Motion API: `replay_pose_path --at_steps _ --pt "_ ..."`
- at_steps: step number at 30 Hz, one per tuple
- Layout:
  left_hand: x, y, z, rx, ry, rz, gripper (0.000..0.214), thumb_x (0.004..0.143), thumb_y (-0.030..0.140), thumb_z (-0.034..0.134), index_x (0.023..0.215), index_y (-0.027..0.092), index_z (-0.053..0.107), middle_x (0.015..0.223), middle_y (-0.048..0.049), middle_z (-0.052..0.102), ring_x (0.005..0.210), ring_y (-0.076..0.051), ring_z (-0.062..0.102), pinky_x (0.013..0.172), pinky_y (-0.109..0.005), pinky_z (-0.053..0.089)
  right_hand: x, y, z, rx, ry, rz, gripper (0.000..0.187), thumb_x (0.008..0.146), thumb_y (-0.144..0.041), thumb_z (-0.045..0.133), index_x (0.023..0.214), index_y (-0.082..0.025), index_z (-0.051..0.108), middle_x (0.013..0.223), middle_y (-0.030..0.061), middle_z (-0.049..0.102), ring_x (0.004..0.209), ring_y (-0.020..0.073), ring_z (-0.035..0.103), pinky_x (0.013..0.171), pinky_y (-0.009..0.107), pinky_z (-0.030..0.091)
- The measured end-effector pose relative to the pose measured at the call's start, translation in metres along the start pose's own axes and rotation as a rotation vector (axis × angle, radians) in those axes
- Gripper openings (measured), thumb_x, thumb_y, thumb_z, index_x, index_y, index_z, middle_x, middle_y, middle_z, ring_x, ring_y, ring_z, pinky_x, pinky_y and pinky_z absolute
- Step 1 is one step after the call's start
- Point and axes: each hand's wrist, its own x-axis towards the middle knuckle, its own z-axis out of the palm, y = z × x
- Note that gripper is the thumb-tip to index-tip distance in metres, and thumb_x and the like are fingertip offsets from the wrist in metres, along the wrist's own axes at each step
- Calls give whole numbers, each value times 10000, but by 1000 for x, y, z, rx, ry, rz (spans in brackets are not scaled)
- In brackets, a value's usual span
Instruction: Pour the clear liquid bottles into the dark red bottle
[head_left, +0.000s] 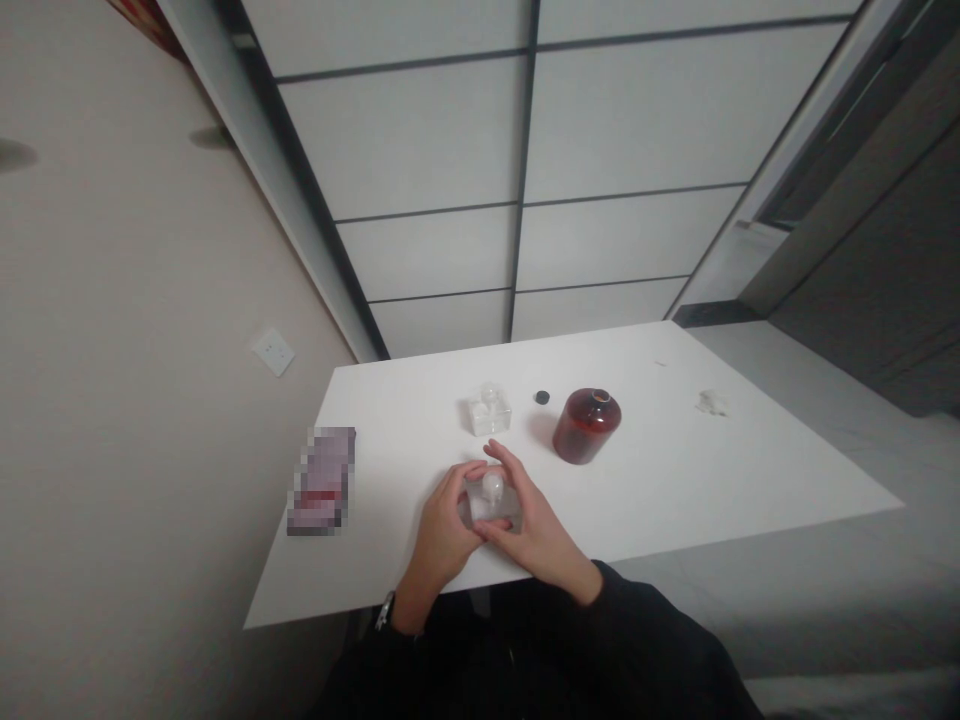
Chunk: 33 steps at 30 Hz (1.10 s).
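I am gripping a clear square glass bottle (489,508) between my left hand (444,530) and right hand (534,522) near the white table's (675,450) edge, with 1 similar bottle (490,414), a black cap (541,397) and an amber bottle (586,426) sitting beyond.

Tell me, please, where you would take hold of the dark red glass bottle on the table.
Grip the dark red glass bottle around its wide body, coming from the side facing the person: it stands upright, and its rounded shoulders narrow to a short neck that looks too small for a secure hold.

Amber glass bottle (586,427) as landmark, narrow gap to right hand (536,525), black cap (541,397) just left, clear glass bottle (490,412) beyond cap, passage to right
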Motion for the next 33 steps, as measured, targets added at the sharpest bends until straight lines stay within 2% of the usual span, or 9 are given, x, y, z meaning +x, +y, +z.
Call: replay_pose_path --at_steps 2,6,8,12,17,20,24,31,33 --pt "0 -1 0 1 -1 -1 576 751 206 832 1293 245 641 1317 -89 714 1212 -295 689 991 -433 600 2 -1 0 -59 48 12 863 867 -322 809 1605 -275 363 1539 148 597 1522 341 500 1336 631 237" --pt "0 1 -1 10 -9 -4 610 750 182 808 1330 257 637 1358 -83 704 1262 -296 666 1027 -447 583 3 0 -5 -82 173 13 683 891 -310 751 1509 -258 465 1293 103 689 1368 318 612 1287 604 354" --pt "0 1 -1 10 -14 -5 616 745 171 798 1332 261 638 1349 -78 708 1252 -290 671 1027 -442 583 0 0 -6 -58 128 -5 654 905 -286 711 1508 -265 458 1281 91 695 1346 301 627 1311 604 310" --pt "-1 -3 0 7 -12 -8 607 749 204 804 1329 247 630 1365 -93 702 1258 -296 674 1015 -439 591 -5 -3 0 -47 20 -9 778 864 -273 749 1562 -270 405 1540 128 584 1470 310 544 1344 586 251" --pt "-1 -3 0 11 -1 -5 595 761 214 786 1332 241 622 1359 -99 704 1259 -300 675 1015 -438 591 -1 -2 8 -55 212 66 686 858 -318 779 1469 -248 475 1355 115 682 1386 309 611 1263 551 408" --pt "0 0 0 11 -3 -7 579 755 243 823 1303 242 634 1315 -91 720 1202 -295 699 999 -431 597 -1 -2 9 -56 122 36 775 810 -302 827 1495 -270 466 1463 120 645 1426 319 586 1299 568 350" --pt "0 1 -1 5 -2 -7 588 754 208 802 1317 251 639 1341 -87 715 1247 -298 685 1026 -429 590 -2 -4 9 -77 204 73 710 826 -312 819 1462 -259 507 1396 118 681 1386 319 615 1281 574 381" --pt "0 -1 0 -13 -4 -10 594 757 235 824 1319 248 631 1364 -93 703 1265 -297 677 1032 -432 591 -3 -4 8 -93 164 49 734 828 -302 823 1489 -271 506 1468 118 657 1415 323 601 1329 616 277" --pt "0 -1 0 -10 -3 -13 582 757 257 836 1304 246 637 1331 -93 714 1228 -299 690 1010 -439 598 -3 -3 7 -97 99 27 804 817 -311 843 1530 -275 475 1511 121 634 1450 326 577 1349 632 209"
